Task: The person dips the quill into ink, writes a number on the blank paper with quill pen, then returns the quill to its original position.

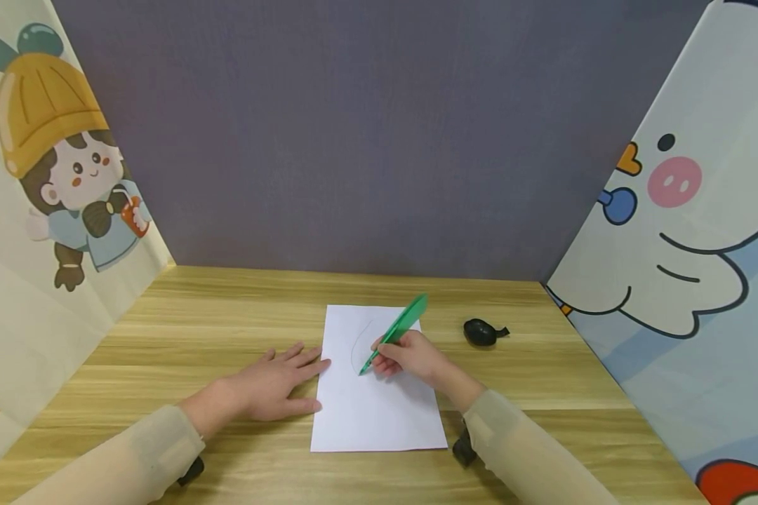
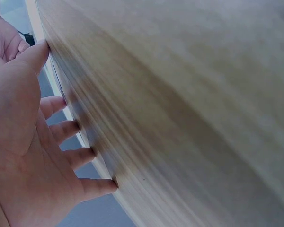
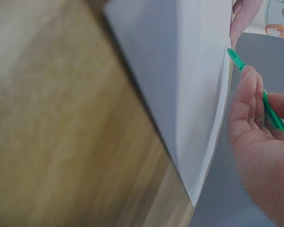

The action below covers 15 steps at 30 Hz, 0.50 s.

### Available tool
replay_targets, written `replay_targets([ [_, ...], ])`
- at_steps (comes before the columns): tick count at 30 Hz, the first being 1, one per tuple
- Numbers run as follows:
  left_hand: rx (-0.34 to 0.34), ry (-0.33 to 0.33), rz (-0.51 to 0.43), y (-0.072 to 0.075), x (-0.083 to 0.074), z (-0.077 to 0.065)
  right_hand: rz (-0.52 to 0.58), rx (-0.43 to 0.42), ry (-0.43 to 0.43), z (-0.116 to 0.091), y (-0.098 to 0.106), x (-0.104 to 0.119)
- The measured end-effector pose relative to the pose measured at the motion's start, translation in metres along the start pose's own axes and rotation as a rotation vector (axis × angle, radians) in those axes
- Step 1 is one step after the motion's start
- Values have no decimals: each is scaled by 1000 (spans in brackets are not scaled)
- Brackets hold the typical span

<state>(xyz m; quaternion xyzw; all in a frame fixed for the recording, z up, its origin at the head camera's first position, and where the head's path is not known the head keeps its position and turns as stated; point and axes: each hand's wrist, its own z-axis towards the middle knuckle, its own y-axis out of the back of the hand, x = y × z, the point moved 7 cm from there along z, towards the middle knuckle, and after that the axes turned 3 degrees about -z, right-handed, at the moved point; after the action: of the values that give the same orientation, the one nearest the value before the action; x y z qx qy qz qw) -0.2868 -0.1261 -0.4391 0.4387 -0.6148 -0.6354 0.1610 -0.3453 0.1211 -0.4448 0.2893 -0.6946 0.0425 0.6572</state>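
Right grip (image 1: 410,356) pinched on a green feather-shaped pen (image 1: 406,321), tip at a white rectangular paper sheet (image 1: 379,421) bearing one thin curve (image 1: 352,351) | left grip (image 1: 274,387) spread, fingers apart, at sheet's left edge | black rounded object (image 1: 480,332) right of sheet, both on yellow-brown wood-grain bench (image 1: 246,298)

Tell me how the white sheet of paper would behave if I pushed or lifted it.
The white sheet of paper would probably slide fairly easily, as it lies flat on the wooden tabletop, though the left hand, overlapping its edge, might hinder that. It looks thin, so it would likely droop if lifted by one corner.
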Motion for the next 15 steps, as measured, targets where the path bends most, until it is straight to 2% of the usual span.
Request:
replay_targets([
  [15, 1, 11, 3, 0, 0, 1, -12, 24, 10, -6, 2, 0],
])
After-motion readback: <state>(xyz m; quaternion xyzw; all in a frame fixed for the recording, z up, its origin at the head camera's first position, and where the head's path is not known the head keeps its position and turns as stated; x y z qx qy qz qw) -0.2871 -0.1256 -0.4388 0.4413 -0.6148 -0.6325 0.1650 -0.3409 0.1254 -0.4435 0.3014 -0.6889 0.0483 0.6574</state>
